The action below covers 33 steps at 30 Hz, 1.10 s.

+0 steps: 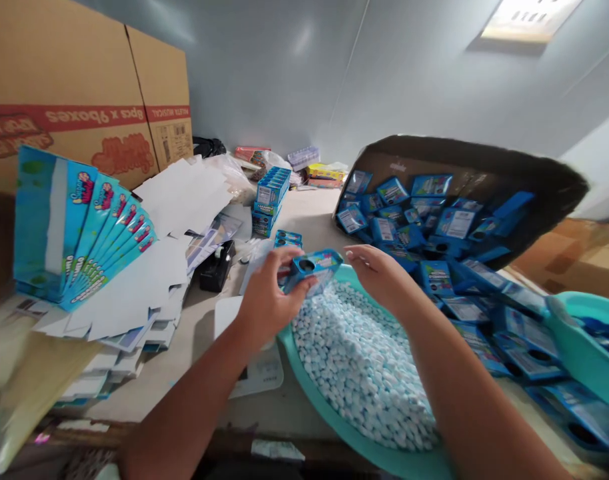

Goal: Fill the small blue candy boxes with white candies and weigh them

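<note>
My left hand (272, 293) is closed around a small blue candy box (314, 267) with a dark round spot on its face. The box is tilted above the near-left rim of a turquoise basin (304, 387). Small white and pale blue candies (364, 367) fill the basin in a heap. Just past the box's right end, my right hand (379, 270) has its fingers curled in a pinch. Whether they grip anything is too small to tell. Beyond my left hand stand stacked blue boxes (270, 193), and more small boxes (288, 239) lie nearer.
At right a dark open carton (464, 150) lies tipped, blue boxes (439, 277) spilling out. A second turquoise tub (579, 347) stands far right. Leftward are fanned blue cartons (92, 220), white card sheets (184, 190), a black tape dispenser (217, 267) and a large cardboard box (84, 67).
</note>
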Motion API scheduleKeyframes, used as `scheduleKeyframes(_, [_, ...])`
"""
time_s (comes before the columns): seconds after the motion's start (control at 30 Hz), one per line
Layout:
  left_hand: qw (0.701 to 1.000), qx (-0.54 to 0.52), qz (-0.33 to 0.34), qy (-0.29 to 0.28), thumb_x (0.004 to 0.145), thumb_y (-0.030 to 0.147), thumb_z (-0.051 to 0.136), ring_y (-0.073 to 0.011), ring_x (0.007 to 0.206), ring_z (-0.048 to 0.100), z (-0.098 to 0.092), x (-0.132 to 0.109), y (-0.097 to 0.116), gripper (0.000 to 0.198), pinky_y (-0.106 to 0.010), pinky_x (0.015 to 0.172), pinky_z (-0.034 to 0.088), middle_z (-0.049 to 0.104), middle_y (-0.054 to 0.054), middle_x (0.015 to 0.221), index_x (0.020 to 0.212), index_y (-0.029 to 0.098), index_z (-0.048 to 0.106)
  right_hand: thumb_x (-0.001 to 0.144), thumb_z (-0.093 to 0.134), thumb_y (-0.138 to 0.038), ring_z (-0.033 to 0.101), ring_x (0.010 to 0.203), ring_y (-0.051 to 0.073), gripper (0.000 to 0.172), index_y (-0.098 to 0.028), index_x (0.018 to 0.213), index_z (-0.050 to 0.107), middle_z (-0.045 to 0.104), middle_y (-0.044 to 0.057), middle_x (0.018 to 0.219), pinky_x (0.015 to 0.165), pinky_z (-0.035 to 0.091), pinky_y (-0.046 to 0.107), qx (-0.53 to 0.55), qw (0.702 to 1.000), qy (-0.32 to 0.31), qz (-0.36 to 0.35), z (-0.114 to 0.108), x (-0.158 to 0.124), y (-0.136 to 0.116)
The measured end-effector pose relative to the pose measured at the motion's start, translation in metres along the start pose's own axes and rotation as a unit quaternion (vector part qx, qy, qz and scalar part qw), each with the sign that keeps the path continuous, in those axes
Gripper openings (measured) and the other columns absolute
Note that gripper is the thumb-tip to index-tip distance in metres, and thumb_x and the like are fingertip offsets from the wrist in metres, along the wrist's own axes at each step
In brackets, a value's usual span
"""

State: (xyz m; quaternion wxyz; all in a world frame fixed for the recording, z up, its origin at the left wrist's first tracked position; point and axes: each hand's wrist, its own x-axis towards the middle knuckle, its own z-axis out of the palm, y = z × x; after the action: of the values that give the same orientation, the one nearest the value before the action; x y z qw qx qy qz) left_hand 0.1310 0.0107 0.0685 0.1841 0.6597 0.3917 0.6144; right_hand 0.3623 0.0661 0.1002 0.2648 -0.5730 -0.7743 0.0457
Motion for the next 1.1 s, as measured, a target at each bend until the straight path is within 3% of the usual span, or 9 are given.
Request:
scheduleKeyframes(0.13, [0.999, -0.005, 0.009, 0.032, 0.082, 0.026, 0.079, -0.0203, 0.107, 0.074, -0.054, 0.013, -0.002, 0.044, -0.033, 0.086, 0.065, 0.074, -0.005, 0.115, 0.117, 0.026, 0.052, 0.090, 0.062, -0.037, 0.073, 0.084, 0.023, 0.031, -0.019, 0.111, 0.076, 0.072, 0.014, 0.114, 0.077, 0.056, 0.032, -0.057, 0.983, -0.174, -0.022, 0.017, -0.003, 0.013])
scheduleKeyframes(0.27, [0.999, -0.017, -0.044, 0.015, 0.079, 0.023, 0.080, -0.0179, 0.098, 0.076, -0.093, 0.002, -0.026, 0.043, -0.033, 0.085, 0.064, 0.076, -0.005, 0.109, 0.100, 0.025, 0.043, 0.070, 0.084, -0.046, 0.075, 0.080, 0.021, 0.064, -0.029, 0.130, 0.070, 0.072, 0.007, 0.121, 0.063, 0.054, 0.028, -0.005, 0.969, -0.242, -0.047, 0.017, -0.015, -0.002])
scheduleKeyframes(0.33, [0.997, -0.023, -0.077, 0.002, 0.079, 0.024, 0.079, -0.0173, 0.096, 0.076, -0.101, -0.011, -0.042, 0.043, -0.032, 0.084, 0.064, 0.076, -0.005, 0.108, 0.094, 0.026, 0.038, 0.064, 0.088, -0.042, 0.075, 0.085, 0.024, 0.065, -0.030, 0.126, 0.071, 0.072, 0.005, 0.120, 0.065, 0.054, 0.029, -0.002, 0.966, -0.256, -0.046, 0.014, -0.018, -0.012])
scheduleKeyframes(0.43, [0.993, -0.006, -0.114, -0.025, 0.081, 0.027, 0.076, -0.0192, 0.099, 0.076, -0.100, -0.030, -0.061, 0.042, -0.034, 0.084, 0.064, 0.076, -0.009, 0.111, 0.089, 0.026, 0.036, 0.065, 0.085, -0.026, 0.072, 0.079, 0.023, 0.037, -0.025, 0.102, 0.076, 0.074, 0.005, 0.103, 0.066, 0.050, 0.029, -0.020, 0.963, -0.268, -0.026, 0.012, -0.016, -0.022])
scheduleKeyframes(0.53, [0.991, 0.012, -0.122, -0.058, 0.081, 0.030, 0.075, -0.0218, 0.107, 0.074, -0.095, -0.040, -0.067, 0.039, -0.038, 0.091, 0.062, 0.075, -0.012, 0.115, 0.084, 0.025, 0.036, 0.070, 0.078, -0.014, 0.071, 0.081, 0.022, 0.018, -0.022, 0.086, 0.075, 0.074, 0.003, 0.086, 0.067, 0.046, 0.028, -0.039, 0.955, -0.294, -0.003, 0.010, -0.010, -0.028])
scheduleKeyframes(0.67, [0.987, 0.027, -0.125, -0.100, 0.083, 0.029, 0.074, -0.0222, 0.107, 0.075, -0.095, -0.040, -0.065, 0.029, -0.037, 0.089, 0.062, 0.074, -0.012, 0.117, 0.088, 0.023, 0.046, 0.077, 0.071, -0.016, 0.070, 0.084, 0.022, 0.011, -0.021, 0.086, 0.075, 0.076, 0.004, 0.089, 0.070, 0.045, 0.028, -0.058, 0.941, -0.333, 0.014, 0.009, -0.003, -0.030])
scheduleKeyframes(0.83, [0.971, 0.195, 0.082, -0.108, 0.085, 0.024, 0.077, -0.0223, 0.113, 0.070, -0.102, -0.034, -0.049, 0.026, -0.039, 0.095, 0.058, 0.073, -0.010, 0.119, 0.105, 0.023, 0.062, 0.081, 0.067, -0.016, 0.067, 0.081, 0.022, 0.008, -0.021, 0.084, 0.073, 0.076, 0.006, 0.090, 0.071, 0.043, 0.030, -0.079, 0.934, -0.349, 0.020, 0.011, -0.002, -0.030])
scheduleKeyframes(0.97, [0.929, 0.211, 0.282, -0.116, 0.086, 0.015, 0.076, -0.0108, 0.058, 0.057, -0.100, -0.033, -0.038, 0.016, -0.023, 0.058, 0.047, 0.061, 0.005, 0.064, 0.086, 0.022, 0.062, 0.086, 0.064, -0.014, 0.065, 0.078, 0.019, 0.011, -0.020, 0.085, 0.073, 0.075, 0.006, 0.089, 0.073, 0.042, 0.029, -0.089, 0.929, -0.358, 0.017, 0.008, -0.002, -0.039])
scheduleKeyframes(1.1, [0.903, 0.213, 0.319, -0.193, 0.091, 0.018, 0.071, -0.0097, 0.047, 0.050, -0.093, -0.039, -0.034, 0.015, -0.025, 0.050, 0.037, 0.057, 0.007, 0.055, 0.082, 0.021, 0.060, 0.087, 0.065, -0.017, 0.065, 0.072, 0.017, 0.012, -0.022, 0.087, 0.075, 0.075, 0.004, 0.084, 0.072, 0.044, 0.029, -0.097, 0.933, -0.344, 0.046, 0.004, 0.001, -0.041])
